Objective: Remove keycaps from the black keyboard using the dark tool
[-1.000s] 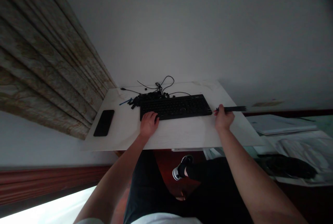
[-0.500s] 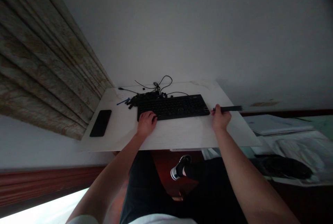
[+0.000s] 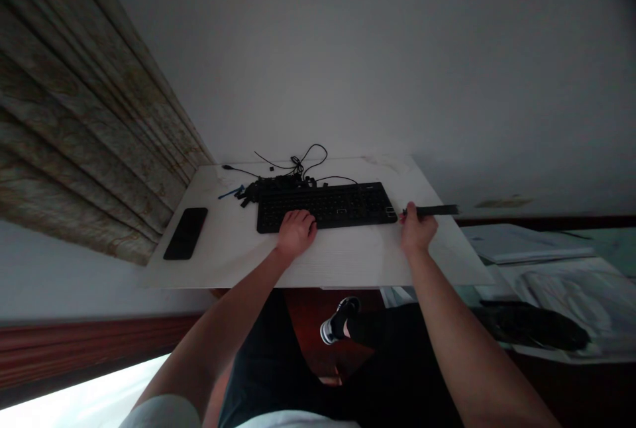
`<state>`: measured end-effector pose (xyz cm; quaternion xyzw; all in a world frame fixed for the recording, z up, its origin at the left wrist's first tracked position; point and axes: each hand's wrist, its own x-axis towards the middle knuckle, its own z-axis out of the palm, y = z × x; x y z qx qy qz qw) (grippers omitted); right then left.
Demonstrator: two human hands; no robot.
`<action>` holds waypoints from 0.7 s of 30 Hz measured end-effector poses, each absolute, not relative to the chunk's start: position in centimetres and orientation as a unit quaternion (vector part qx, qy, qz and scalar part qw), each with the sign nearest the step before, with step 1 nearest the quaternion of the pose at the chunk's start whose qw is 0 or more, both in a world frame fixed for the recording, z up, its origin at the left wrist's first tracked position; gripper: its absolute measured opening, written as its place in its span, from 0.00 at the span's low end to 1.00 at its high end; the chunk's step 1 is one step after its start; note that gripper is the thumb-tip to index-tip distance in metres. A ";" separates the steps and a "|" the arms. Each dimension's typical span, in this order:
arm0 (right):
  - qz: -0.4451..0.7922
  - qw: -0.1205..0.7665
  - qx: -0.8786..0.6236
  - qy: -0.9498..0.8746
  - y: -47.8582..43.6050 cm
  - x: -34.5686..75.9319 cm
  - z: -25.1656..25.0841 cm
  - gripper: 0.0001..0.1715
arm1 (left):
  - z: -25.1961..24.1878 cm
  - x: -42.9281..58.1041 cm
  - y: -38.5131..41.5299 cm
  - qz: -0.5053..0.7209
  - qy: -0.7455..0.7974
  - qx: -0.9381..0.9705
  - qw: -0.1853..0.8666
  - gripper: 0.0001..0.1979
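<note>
Two-handed: left hand lay open on keyboard; right hand gripped black bar at keyboard's 3 o'clock.

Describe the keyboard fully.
The keyboard is black, long and flat, plastic by its look, with rows of dark keys too dim to read. It lies on the white table, long side across. The left hand rests on its near edge, left of middle. Black bits and cables lie by its far left corner. The stick in the right hand ends by its right end; contact unclear.
</note>
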<state>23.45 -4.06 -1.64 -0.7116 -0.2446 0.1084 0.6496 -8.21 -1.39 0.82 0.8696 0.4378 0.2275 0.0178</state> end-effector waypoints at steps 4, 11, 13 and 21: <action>0.118 0.651 -0.711 -0.239 -4.1 23.3 -1.4 0.23 | 0.1 -8.3 -1.6 0.228 0.451 0.863 0.002 0.08; 0.116 0.642 -0.723 -0.229 -4.1 23.0 -1.1 0.25 | 0.1 -8.5 -1.7 0.218 0.451 0.865 0.002 0.08; 0.116 0.644 -0.721 -0.227 -4.1 23.0 -1.2 0.25 | 0.0 -8.4 -1.7 0.212 0.455 0.865 0.001 0.08; 0.170 0.673 -0.694 -0.191 -3.5 23.8 -0.5 0.25 | -0.1 -8.3 -1.4 0.229 0.457 0.859 0.016 0.08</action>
